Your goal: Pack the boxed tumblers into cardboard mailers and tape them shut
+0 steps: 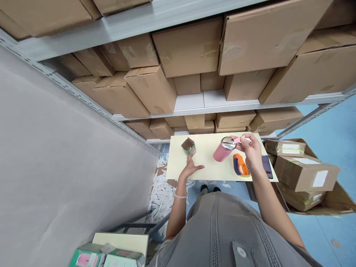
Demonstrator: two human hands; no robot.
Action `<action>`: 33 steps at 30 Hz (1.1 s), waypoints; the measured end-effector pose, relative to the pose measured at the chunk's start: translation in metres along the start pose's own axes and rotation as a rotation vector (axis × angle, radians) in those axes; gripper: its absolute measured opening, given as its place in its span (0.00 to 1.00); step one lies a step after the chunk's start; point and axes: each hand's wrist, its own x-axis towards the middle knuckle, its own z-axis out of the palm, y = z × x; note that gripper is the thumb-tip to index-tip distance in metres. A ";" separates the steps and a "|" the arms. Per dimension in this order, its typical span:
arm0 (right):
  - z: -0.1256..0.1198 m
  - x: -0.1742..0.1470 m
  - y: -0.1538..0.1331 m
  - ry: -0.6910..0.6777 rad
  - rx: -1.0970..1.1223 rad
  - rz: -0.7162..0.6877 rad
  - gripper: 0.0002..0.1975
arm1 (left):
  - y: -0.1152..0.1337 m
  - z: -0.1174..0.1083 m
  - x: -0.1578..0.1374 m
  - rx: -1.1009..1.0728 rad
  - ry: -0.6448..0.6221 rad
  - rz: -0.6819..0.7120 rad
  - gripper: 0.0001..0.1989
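A pink tumbler [220,151] with a shiny metal lid [228,143] leans tilted over the small cream table. My right hand [250,146] pinches the pink strap or handle at its top. On the left of the table stands a small green cardboard box [189,146], its top open and brown inside. My left hand [191,170] is just in front of that box, thumb spread wide and fingers reaching to its lower edge; whether they touch it I cannot tell. Below my right hand lies an orange and blue tape dispenser [241,165].
A phone [267,167] lies at the right end of the table [205,172]. Shelves of cardboard boxes [189,48] rise behind it. To the right is a large open carton [339,196] with parcels; shredded paper [162,193] covers the floor at left. Green boxes [86,256] sit lower left.
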 end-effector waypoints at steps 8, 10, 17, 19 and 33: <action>0.002 -0.004 -0.006 -0.033 0.029 0.072 0.19 | 0.108 0.054 -0.013 -0.201 -0.262 0.397 0.50; 0.002 -0.003 -0.005 -0.070 0.037 0.049 0.20 | 0.115 0.057 -0.011 -0.304 -0.294 0.362 0.46; 0.005 -0.037 0.026 -0.251 -0.154 -0.077 0.28 | 0.135 0.061 -0.006 -0.691 -0.277 0.179 0.36; 0.005 -0.052 0.039 -0.267 -0.159 0.001 0.29 | 0.143 0.057 -0.005 -0.748 -0.271 0.159 0.35; 0.017 -0.075 0.042 -0.368 0.401 0.208 0.25 | 0.181 0.034 -0.015 -0.678 -0.268 0.243 0.36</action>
